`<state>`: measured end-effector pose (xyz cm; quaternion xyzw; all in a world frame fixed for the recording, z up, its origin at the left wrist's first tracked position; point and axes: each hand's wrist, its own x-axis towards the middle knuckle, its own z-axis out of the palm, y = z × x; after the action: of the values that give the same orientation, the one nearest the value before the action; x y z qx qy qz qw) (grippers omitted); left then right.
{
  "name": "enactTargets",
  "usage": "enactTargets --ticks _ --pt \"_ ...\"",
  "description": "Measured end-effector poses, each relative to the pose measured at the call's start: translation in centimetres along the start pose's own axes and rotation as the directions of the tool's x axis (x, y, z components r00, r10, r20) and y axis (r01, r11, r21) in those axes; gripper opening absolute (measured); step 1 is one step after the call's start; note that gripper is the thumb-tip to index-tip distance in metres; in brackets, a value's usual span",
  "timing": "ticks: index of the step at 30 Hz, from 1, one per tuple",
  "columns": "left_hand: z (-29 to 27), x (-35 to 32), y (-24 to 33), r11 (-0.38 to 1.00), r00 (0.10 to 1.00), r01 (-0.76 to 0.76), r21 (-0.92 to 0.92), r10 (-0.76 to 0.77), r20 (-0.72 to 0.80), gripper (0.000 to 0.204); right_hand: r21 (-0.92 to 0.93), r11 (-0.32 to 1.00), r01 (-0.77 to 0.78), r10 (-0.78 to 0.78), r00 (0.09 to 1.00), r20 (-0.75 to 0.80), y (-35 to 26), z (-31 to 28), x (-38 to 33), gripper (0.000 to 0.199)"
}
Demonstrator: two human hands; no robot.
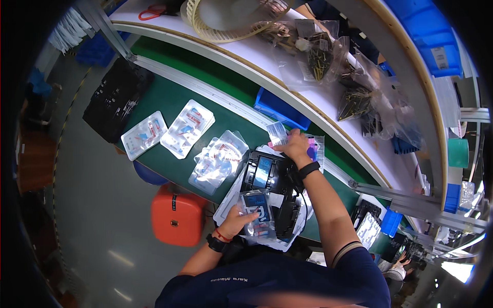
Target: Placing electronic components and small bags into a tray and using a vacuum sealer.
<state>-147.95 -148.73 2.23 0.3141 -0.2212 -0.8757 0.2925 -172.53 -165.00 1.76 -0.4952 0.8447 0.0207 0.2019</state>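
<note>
Plainly, a clear packet (262, 228) with a dark blue insert is being pinched by the left hand (233, 224), the thumb being laid across its face while the other fingers are being hidden beneath it. By the right hand (296, 148), printed sheets (278, 132) are being touched near the far edge of the green surface (162, 97). Its fingers are being stretched forward, slightly spread; whether anything is being pinched there cannot be told, as the fingertips are being partly lost among the sheets. Beside them, pink and purple pieces (311, 149) are being partly covered by the hand.

Beneath the clear packet, a black device (277, 187) is being partly hidden, and its kind is hard to make out. By it, in turn, a white tray (229, 200) is being mostly covered. To the left, a fanned pile of pouches (221, 159) is being washed out by glare, so the contents are being shown only in part. Farther back, a blue bin (277, 110) is being overhung by a white shelf (172, 23), on which a pale slatted ring (203, 28) is being cut off by the top edge.
</note>
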Motion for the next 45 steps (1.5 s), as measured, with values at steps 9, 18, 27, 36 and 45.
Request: enactTargets --ticks 9,18,27,36,45 --pt "0.5 -0.3 0.2 0.999 0.999 -0.017 -0.047 0.015 -0.044 0.028 0.254 0.960 0.115 -0.122 0.992 0.016 1.0 0.5 1.0 0.079" --pt "0.4 -0.2 -0.3 0.997 0.996 -0.071 -0.029 0.069 -0.053 0.037 0.670 0.742 0.015 -0.199 0.960 0.199 2.7 0.3 1.9 0.042" --pt "0.2 -0.1 -0.9 0.994 0.993 -0.105 -0.020 0.104 -0.062 0.038 0.864 0.501 -0.040 -0.122 0.986 0.116 6.7 -3.5 0.9 0.033" --pt "0.2 -0.1 -0.8 0.996 0.992 -0.085 -0.020 0.082 -0.092 0.034 0.969 0.032 -0.245 -0.287 0.926 0.244 8.0 -5.6 -3.4 0.029" --pt "3.0 0.5 1.1 0.989 0.961 -0.139 -0.055 0.121 -0.249 0.030 0.950 -0.110 -0.292 -0.399 0.889 0.226 7.8 -5.9 -9.7 0.037"
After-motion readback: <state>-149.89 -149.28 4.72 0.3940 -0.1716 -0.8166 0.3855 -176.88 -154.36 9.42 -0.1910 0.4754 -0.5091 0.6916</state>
